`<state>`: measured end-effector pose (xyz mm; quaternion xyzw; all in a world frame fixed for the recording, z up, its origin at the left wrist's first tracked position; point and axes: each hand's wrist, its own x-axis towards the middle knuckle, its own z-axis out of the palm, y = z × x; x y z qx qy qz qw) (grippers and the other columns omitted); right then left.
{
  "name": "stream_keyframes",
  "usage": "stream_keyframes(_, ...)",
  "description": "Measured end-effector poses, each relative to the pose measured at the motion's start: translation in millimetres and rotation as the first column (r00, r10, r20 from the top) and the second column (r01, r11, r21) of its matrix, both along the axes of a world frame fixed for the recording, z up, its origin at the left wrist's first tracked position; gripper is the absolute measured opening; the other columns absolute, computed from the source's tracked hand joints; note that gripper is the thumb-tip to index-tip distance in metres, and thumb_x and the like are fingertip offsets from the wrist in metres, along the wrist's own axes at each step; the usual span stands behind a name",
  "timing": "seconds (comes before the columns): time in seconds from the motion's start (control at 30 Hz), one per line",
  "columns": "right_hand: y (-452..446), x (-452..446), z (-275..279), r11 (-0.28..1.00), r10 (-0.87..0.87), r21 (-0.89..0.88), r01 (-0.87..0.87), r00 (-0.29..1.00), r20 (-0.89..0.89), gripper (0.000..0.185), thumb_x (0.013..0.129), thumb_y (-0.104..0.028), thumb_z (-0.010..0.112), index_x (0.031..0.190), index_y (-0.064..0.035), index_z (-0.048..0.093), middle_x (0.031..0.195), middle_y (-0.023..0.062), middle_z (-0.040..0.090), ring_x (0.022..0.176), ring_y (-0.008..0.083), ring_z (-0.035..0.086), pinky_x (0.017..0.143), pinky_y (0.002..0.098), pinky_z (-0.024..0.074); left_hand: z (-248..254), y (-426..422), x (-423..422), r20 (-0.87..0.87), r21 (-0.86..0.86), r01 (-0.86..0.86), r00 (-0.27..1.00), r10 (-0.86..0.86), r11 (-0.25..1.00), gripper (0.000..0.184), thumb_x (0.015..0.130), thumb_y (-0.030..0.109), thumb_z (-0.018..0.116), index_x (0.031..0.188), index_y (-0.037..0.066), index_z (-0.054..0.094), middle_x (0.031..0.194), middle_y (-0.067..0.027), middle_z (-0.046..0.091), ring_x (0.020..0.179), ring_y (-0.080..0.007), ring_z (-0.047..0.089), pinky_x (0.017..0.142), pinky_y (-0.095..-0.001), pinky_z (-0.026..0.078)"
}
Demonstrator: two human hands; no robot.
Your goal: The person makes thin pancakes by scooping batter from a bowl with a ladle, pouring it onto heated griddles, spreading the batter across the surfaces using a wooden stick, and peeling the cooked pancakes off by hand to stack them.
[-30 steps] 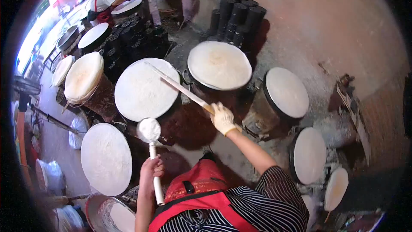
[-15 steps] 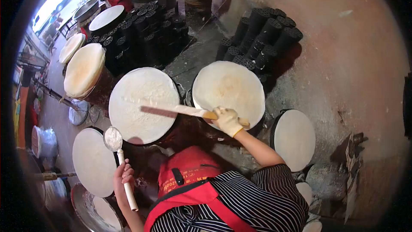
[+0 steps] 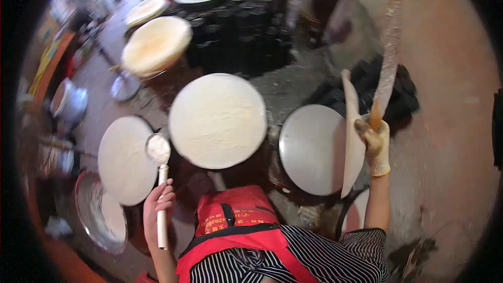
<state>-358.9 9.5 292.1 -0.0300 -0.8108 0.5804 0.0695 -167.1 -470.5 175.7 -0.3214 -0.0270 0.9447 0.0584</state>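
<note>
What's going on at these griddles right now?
The person's bare left hand holds a white-handled round ladle of white batter-like mixture. The gloved right hand grips a long, flat, white-dusted spatula and a thin, pale sheet, held up at the edge of a bare grey round griddle. Ahead, a round cream-coloured layer lies spread out.

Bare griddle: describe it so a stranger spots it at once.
Start at the red apron, low in view. Up and right is the bare griddle, a pale sheet at its right edge by the gloved right hand. Its smooth grey top differs from the cream-covered round to its left.
</note>
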Motion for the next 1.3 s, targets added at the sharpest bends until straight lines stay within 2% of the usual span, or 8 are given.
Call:
stream_keyframes(0.33,-191.9,-257.6,-181.1,0.97,0.242,-0.04,-0.239,0.964,0.11,0.035,0.084,-0.022,0.07,0.11,0.0005,0.063,0.085,-0.0007,0.06,0.071,0.0081,0.055,0.063,0.0241,0.0441,-36.4,8.0,31.2,0.152,-0.437,-0.224,0.936,0.317,0.871,0.023,0.097,0.005,0.047,0.117,-0.006,0.043,0.078,-0.0044,0.041,0.056,-0.006,0.036,0.037,-0.0152,0.031)
stream_keyframes(0.43,-277.7,-370.6,-189.9,0.734,0.357,-0.629,-0.258,0.934,0.032,0.033,0.079,-0.021,0.073,0.101,0.0008,0.063,0.077,-0.0003,0.058,0.062,0.0108,0.052,0.051,0.0277,0.0405,-51.0,0.9,25.9,0.123,-0.525,-0.288,0.905,0.407,0.801,0.023,0.097,0.005,0.048,0.117,-0.005,0.043,0.077,-0.0039,0.041,0.055,-0.0055,0.037,0.037,-0.0152,0.03)
stream_keyframes(0.57,-320.5,-543.1,-150.3,0.605,0.2,-0.793,-0.073,0.978,0.063,0.021,0.083,-0.025,0.069,0.079,-0.0087,0.055,0.063,0.003,0.05,0.043,0.0169,0.042,0.041,0.032,0.0359,-38.4,9.4,-18.2,0.122,-0.584,-0.406,0.812,0.571,0.702,0.02,0.097,0.005,0.046,0.115,-0.004,0.043,0.077,-0.0038,0.041,0.053,-0.0063,0.036,0.035,-0.0159,0.03)
stream_keyframes(0.73,-365.6,-541.8,-93.6,0.427,0.097,-0.899,0.098,0.983,0.153,0.016,0.09,-0.016,0.061,0.086,-0.0066,0.049,0.063,0.0017,0.048,0.044,0.0143,0.041,0.038,0.027,0.0355,-47.9,-36.8,22.2,0.043,-0.467,-0.6,0.719,0.694,0.65,0.012,0.097,0.005,0.045,0.105,-0.003,0.042,0.075,-0.0036,0.041,0.053,-0.0067,0.037,0.035,-0.0164,0.032)
stream_keyframes(0.9,-401.7,-559.3,-261.3,0.423,0.273,-0.888,0.181,0.909,0.315,0.015,0.095,-0.02,0.057,0.084,-0.0118,0.051,0.062,-0.0023,0.045,0.047,0.0105,0.041,0.042,0.0256,0.0341,-68.4,-58.4,32.2,0.011,-0.33,-0.723,0.639,0.769,0.607,0.015,0.097,0.007,0.044,0.105,-0.007,0.041,0.075,-0.0045,0.041,0.056,-0.0071,0.039,0.038,-0.0162,0.036)
stream_keyframes(1.03,-428.3,-533.9,-350.5,0.628,-0.111,-0.568,0.532,0.783,0.612,0.021,0.089,-0.009,0.063,0.101,0.0082,0.062,0.088,0.012,0.065,0.066,0.0197,0.06,0.058,0.0322,0.0491,-55.5,-37.9,13.2,-0.004,-0.336,-0.779,0.564,0.826,0.53,0.029,0.098,0.009,0.042,0.116,-0.013,0.039,0.076,-0.0053,0.041,0.059,-0.0081,0.04,0.039,-0.0171,0.037)
stream_keyframes(1.1,-426.9,-572.7,-448.6,0.6,-0.146,-0.616,0.511,0.827,0.543,0.018,0.087,-0.017,0.068,0.082,-0.004,0.057,0.059,0.0056,0.051,0.041,0.0166,0.043,0.038,0.0311,0.0372,-46.7,-22.0,-7.7,0.014,-0.345,-0.792,0.533,0.846,0.504,0.032,0.098,0.009,0.042,0.12,-0.015,0.038,0.077,-0.0062,0.041,0.06,-0.009,0.041,0.041,-0.0177,0.038)
stream_keyframes(1.3,-424.2,-523.5,-371.9,0.694,-0.133,-0.59,0.413,0.879,0.459,0.02,0.084,-0.018,0.07,0.084,-0.0026,0.057,0.057,0.0043,0.05,0.036,0.0159,0.039,0.035,0.03,0.0326,-30.5,-1.5,-30.4,0.093,-0.251,-0.868,0.42,0.903,0.429,0.033,0.098,0.008,0.042,0.121,-0.015,0.036,0.078,-0.0076,0.042,0.062,-0.0099,0.042,0.042,-0.0188,0.039)
